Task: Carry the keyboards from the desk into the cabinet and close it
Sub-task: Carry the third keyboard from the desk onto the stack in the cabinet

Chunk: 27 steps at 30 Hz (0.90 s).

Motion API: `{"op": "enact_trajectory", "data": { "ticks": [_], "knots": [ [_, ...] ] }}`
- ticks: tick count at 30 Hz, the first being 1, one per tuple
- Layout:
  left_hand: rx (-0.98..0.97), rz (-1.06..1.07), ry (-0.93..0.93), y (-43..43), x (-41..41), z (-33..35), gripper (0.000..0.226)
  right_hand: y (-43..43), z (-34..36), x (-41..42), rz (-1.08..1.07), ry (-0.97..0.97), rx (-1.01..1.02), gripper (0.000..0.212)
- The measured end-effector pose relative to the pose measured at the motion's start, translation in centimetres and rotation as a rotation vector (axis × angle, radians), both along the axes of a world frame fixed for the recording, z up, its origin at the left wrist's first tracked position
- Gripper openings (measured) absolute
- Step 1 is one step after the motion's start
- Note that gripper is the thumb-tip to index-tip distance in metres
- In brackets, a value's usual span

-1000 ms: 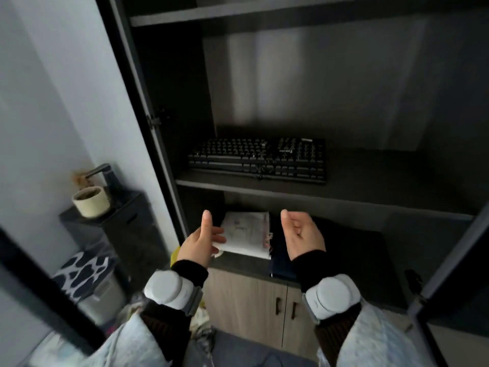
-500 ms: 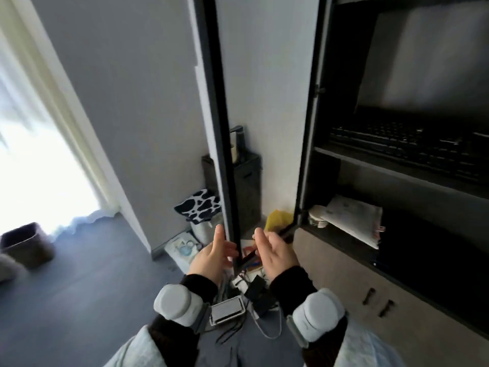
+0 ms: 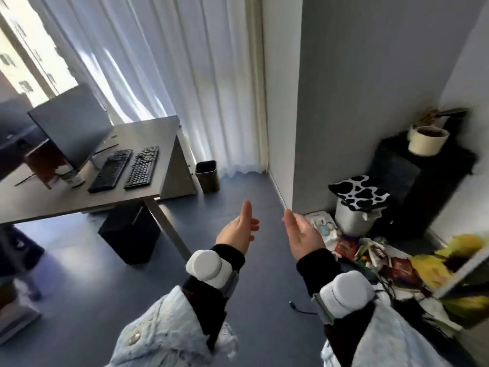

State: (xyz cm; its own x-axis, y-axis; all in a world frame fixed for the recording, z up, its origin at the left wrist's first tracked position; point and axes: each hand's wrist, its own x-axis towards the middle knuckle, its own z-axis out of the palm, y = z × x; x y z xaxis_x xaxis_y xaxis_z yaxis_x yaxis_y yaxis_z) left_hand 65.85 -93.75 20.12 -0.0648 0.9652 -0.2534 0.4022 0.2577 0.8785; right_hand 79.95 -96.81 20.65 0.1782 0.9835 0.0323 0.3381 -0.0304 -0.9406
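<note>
Room: a second ago you faced the open cabinet, and half a second ago you were swinging left past its door. Now you look across the dark floor toward the curtain and the desk, so your turn away from the cabinet looks finished.
Cabinet: it is out of view now, somewhere to your right or behind you. When last seen it stood open with one keyboard lying on its middle shelf. I judge that one delivery is done and that the doors are open for the rest.
Desk: it is ahead on your left and well apart from you, with a corner leg pointing your way.
Monitor: it stands on the desk behind the keyboards.
Inner keyboard: this black keyboard lies flat on the desk, just beside the monitor's foot, and nothing touches it.
Outer keyboard: it lies beside the inner one and nearly parallel to it, nearer the desk's right edge. It seems the easier one to take first, once you have walked over.
Left hand: it is empty and raised before you, with the thumb up, the fingers loosely relaxed and the palm turned toward the other hand.
Right hand: it is empty too, with straight fingers and the palm facing left, apart from the left hand. Both hands have kept this pose through the turn and carry nothing.
</note>
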Motion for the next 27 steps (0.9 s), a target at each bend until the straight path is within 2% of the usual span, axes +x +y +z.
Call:
{"op": "enact_trajectory", "data": {
  "ticks": [11,16,21,27],
  "knots": [
    [-0.073,0.135,-0.023,10.8,-6.8,-2.5,0.075,14.8,-2.4,-7.6,0.147,-0.049,-0.026,0.052],
    [-0.094,0.228,-0.008,21.5,-8.4,-0.5,0.078,26.8,-1.1,-9.7,0.241,-0.044,-0.023,0.057],
    [-0.020,0.294,-0.008,27.7,-10.3,0.6,0.078,34.4,0.3,-10.9,0.248,-0.023,0.039,0.061],
    [-0.106,0.367,-0.047,36.7,-13.6,-1.8,0.081,43.9,-2.5,-14.6,0.342,-0.016,-0.057,0.061]
  ]
}}
